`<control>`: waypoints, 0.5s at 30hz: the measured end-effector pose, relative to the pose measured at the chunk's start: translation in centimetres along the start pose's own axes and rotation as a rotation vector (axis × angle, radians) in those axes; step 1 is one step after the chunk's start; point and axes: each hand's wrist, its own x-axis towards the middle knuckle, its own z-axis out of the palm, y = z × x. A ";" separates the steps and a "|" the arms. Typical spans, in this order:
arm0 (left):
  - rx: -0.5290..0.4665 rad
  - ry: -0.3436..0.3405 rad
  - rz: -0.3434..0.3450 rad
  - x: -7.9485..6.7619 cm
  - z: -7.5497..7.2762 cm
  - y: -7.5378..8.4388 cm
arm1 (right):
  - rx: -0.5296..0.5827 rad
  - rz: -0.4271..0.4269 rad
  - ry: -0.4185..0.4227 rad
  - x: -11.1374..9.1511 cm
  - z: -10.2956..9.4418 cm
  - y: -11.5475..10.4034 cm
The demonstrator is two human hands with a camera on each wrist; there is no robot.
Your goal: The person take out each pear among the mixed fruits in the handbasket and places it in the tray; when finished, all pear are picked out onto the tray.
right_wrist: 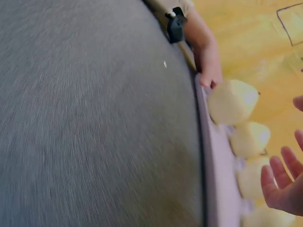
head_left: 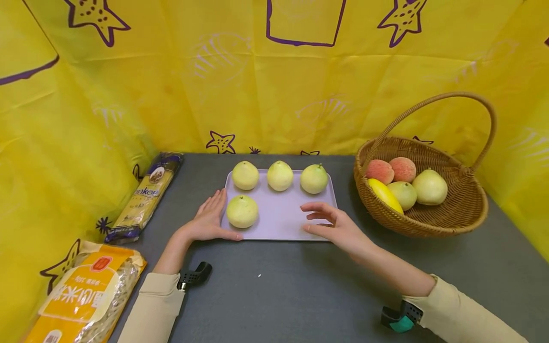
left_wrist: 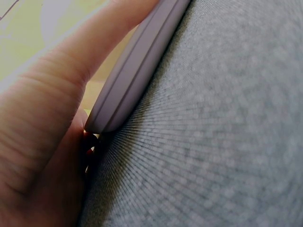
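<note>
A lilac tray (head_left: pixel 283 224) carries several pale green-yellow pears: a row along its far side, including a left pear (head_left: pixel 245 175), a middle pear (head_left: pixel 280 176) and a right pear (head_left: pixel 314 178), plus a nearer pear (head_left: pixel 242 211) at the left. Against the tray's left side rests my left hand (head_left: pixel 208 221), fingers extended, thumb along the front edge near the corner. In the left wrist view, the thumb (left_wrist: pixel 71 71) lies over the tray rim (left_wrist: pixel 137 71). My right hand (head_left: pixel 339 226) hovers over the tray's right front part, fingers loosely bent and holding nothing.
On the right stands a wicker basket (head_left: pixel 459 219) with a tall handle, holding two peaches (head_left: pixel 402 169), a long yellow fruit (head_left: pixel 384 195) and two pale green fruits (head_left: pixel 430 186). At left lie a pasta packet (head_left: pixel 146 197) and an orange-labelled bag (head_left: pixel 86 295). Yellow cloth surrounds the grey table (head_left: pixel 266 295).
</note>
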 end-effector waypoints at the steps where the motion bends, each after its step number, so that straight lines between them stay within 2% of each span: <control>1: -0.001 -0.001 -0.001 0.0 0.0 0.0 | -0.029 -0.014 -0.007 -0.2 -0.5 -0.2; 7: -0.004 -0.002 -0.002 -0.1 -0.1 0.0 | -0.165 -0.084 -0.023 -1.7 -3.6 -1.8; 15: -0.014 -0.008 -0.003 0.0 -0.1 0.0 | -0.328 -0.149 0.008 -3.1 -7.3 -4.4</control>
